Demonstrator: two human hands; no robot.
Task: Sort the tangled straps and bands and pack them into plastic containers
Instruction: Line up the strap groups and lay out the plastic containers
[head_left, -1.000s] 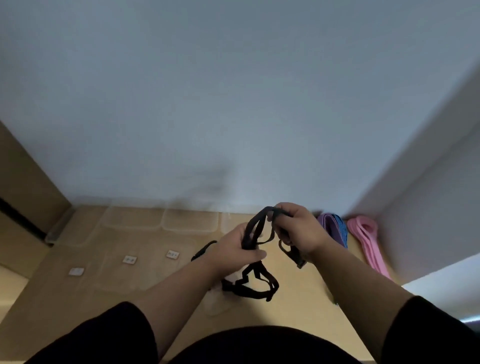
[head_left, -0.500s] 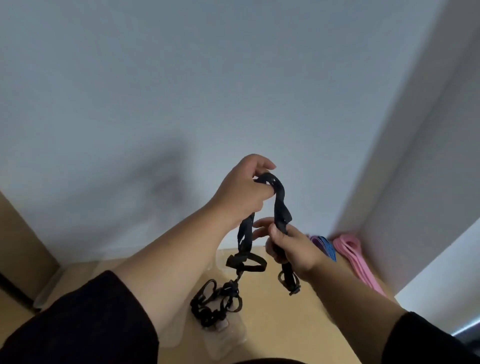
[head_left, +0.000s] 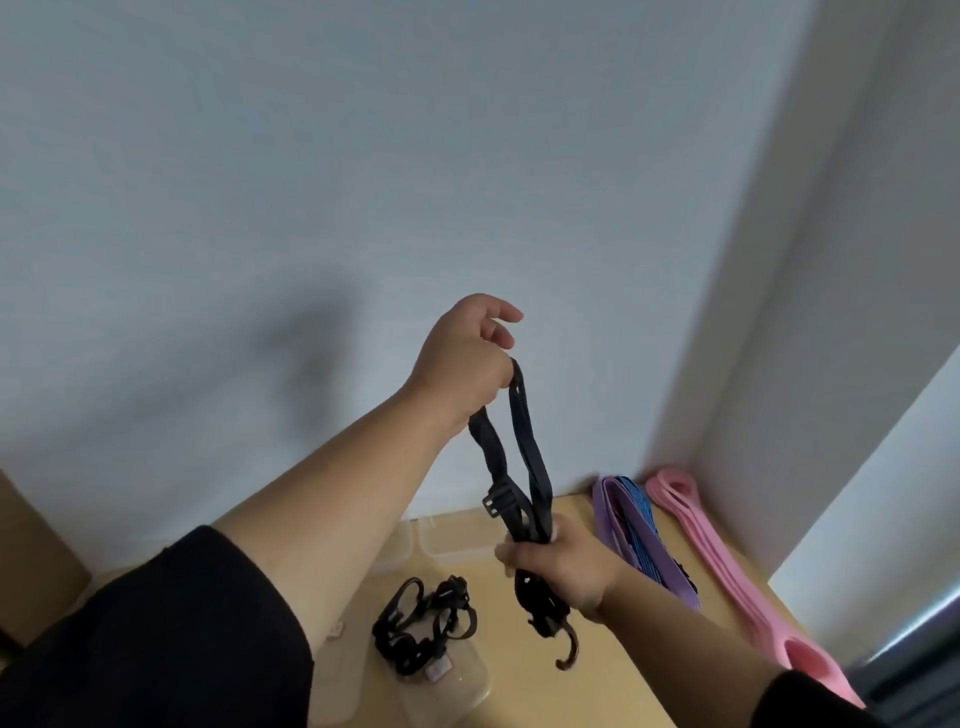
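A black strap (head_left: 530, 457) with a plastic buckle is stretched upright in the air between my hands. My left hand (head_left: 467, 358), raised high, pinches the top of its loop. My right hand (head_left: 561, 566), lower down, grips the bunched strap, and a hooked end hangs below my fist. A tangle of black straps (head_left: 421, 629) lies on a clear plastic container (head_left: 467, 686) on the wooden table.
Purple band (head_left: 618, 530), blue band (head_left: 641, 514) and pink band (head_left: 722, 561) lie along the right wall on the table (head_left: 623, 670). More clear containers (head_left: 447, 540) stand at the back by the wall. A small white label (head_left: 336, 630) lies beside my left arm.
My left hand has risen higher, drawing the strap out longer. My right hand has closed lower around the bunched strap. The remaining tangle now lies on the container, no longer hanging.
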